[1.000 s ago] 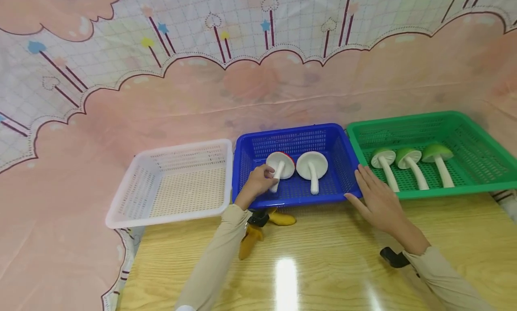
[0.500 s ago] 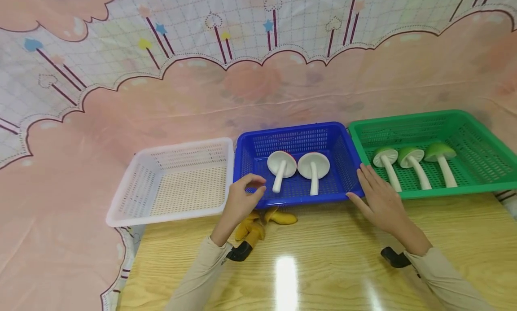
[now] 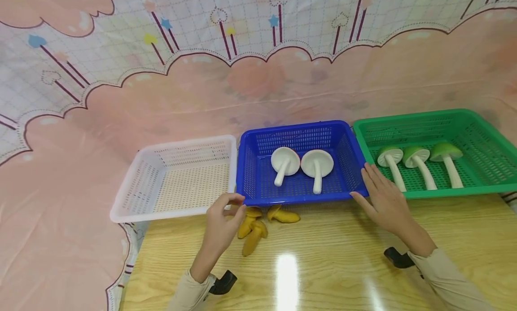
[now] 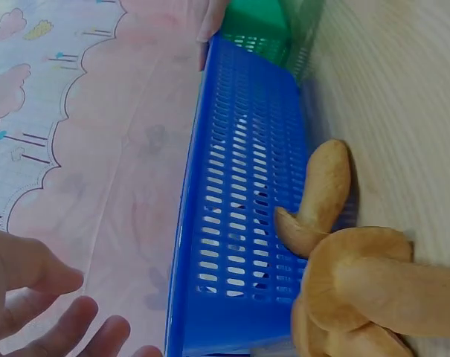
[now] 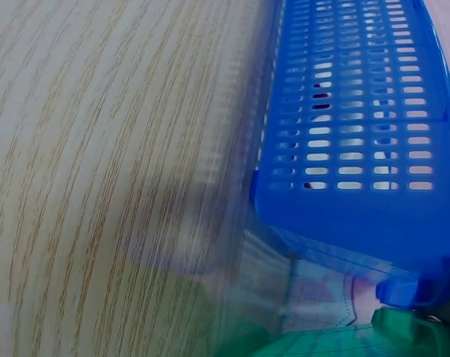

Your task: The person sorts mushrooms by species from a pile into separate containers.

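Note:
My left hand (image 3: 220, 228) is near the front left corner of the blue basket (image 3: 296, 199), fingers loosely bent and nothing held. In the left wrist view its fingers (image 4: 42, 279) hang apart from the basket wall. The flat right hand (image 3: 385, 205) rests its straight fingers on the basket's front right corner. Two white-stemmed mushrooms with pale undersides, a left one (image 3: 285, 160) and a right one (image 3: 317, 167), lie in the blue basket. Several yellow-brown mushrooms (image 3: 253, 240) lie on the table just before it; one single mushroom (image 4: 329, 186) touches or nearly touches the basket wall.
At the left stands a white basket (image 3: 173, 216) with nothing visible in it. To the right, a green basket (image 3: 460, 193) holds three green-capped mushrooms (image 3: 446, 156). All three baskets stand side by side on the wooden table (image 3: 323, 257), before a patterned pink cloth (image 3: 181, 104).
The left hand has let go of the left mushroom in the blue basket and drawn back toward the lower left. The right hand has stayed at the basket corner.

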`<action>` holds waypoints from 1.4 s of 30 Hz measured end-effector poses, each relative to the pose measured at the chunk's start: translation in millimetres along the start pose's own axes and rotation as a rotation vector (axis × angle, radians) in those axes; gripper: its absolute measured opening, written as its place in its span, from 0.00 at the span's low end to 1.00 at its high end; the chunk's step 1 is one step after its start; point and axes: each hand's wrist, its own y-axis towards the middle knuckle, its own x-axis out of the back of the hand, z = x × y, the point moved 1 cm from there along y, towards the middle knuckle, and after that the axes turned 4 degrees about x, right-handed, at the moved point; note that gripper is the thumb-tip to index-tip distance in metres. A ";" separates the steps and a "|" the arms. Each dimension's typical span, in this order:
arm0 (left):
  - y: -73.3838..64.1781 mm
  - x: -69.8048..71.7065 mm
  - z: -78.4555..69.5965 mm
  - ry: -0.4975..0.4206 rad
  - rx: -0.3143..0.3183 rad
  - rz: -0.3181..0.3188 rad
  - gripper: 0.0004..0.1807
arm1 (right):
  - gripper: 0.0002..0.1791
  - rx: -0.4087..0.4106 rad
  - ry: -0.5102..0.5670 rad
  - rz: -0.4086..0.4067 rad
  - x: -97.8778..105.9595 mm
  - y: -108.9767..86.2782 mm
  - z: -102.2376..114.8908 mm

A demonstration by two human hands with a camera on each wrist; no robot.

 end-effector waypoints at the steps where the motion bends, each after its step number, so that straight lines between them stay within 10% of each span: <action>1: -3.2 0.7 1.9 0.005 0.002 -0.001 0.11 | 0.40 0.003 0.002 -0.002 0.0 -0.1 0.2; 24: -69.6 -28.5 63.3 0.160 0.249 -0.007 0.19 | 0.40 -0.016 0.003 -0.014 2.0 -2.7 -2.3; 42: -71.4 -37.8 82.1 0.082 0.368 0.095 0.19 | 0.40 -0.025 -0.008 -0.018 -2.4 -1.8 -0.6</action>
